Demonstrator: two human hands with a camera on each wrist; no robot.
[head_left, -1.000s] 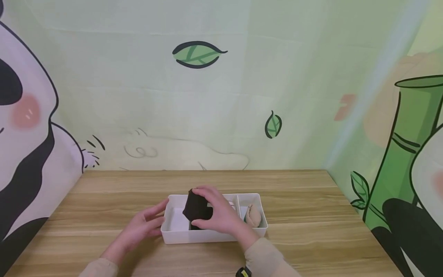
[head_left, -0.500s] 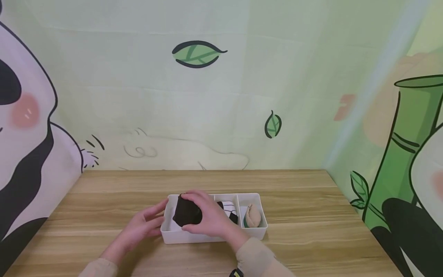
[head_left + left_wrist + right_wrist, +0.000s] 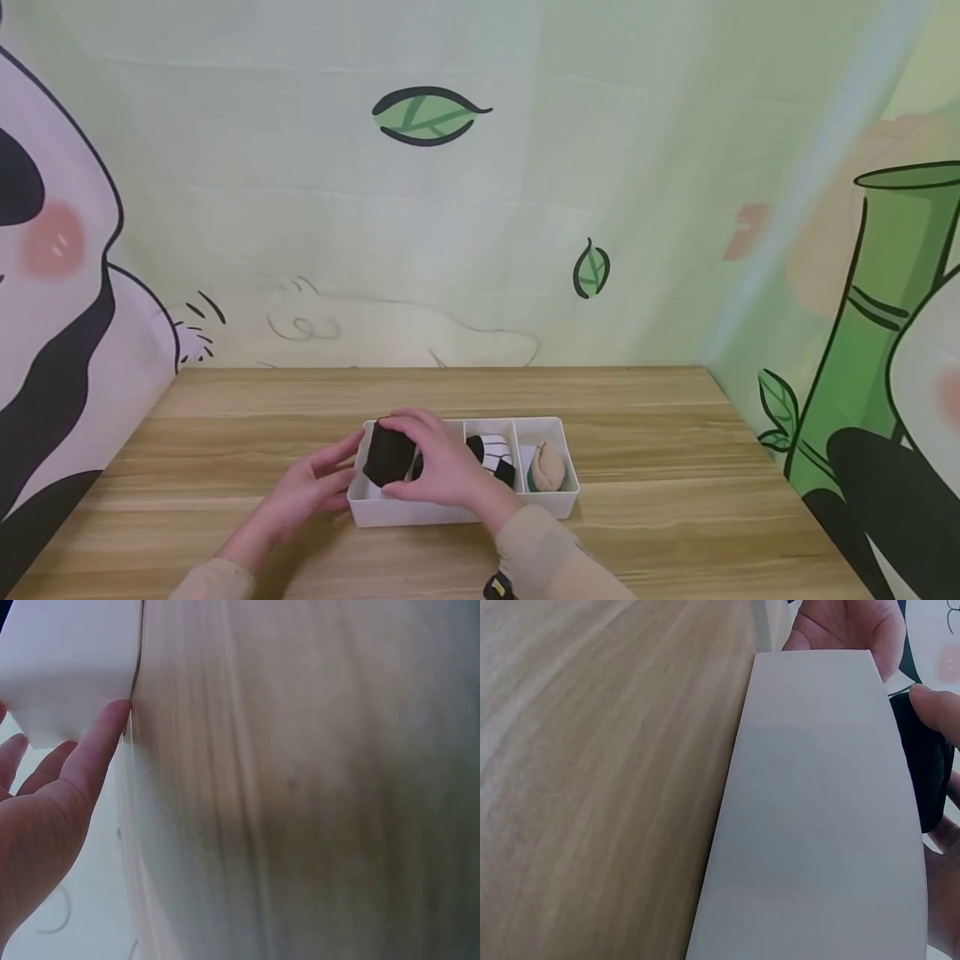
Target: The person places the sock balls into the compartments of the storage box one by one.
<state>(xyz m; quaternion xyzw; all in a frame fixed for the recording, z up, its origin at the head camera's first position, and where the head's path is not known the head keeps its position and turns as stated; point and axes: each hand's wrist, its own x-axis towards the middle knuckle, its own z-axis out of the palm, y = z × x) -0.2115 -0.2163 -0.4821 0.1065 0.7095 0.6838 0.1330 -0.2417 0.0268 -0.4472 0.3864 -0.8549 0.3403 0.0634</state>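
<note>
My right hand grips a black rolled fabric bundle, like balled socks, between thumb and fingers over the leftmost compartment of a white divided box. In the right wrist view, this dark bundle shows beyond the box's long wall. My left hand touches the box's left end with extended fingers; the left wrist view shows its fingertips against the white wall. Another dark patch lies behind my right hand, mostly hidden, its kind unclear.
A black-and-white checked fabric roll lies in the compartment right of my hand. The rightmost compartment holds a beige roll with a green edge. The wooden table ends at a printed cloth backdrop.
My right hand has carried the black bundle leftward and slightly lower, into the leftmost compartment's area, uncovering the checked roll. My left hand stays at the box's end.
</note>
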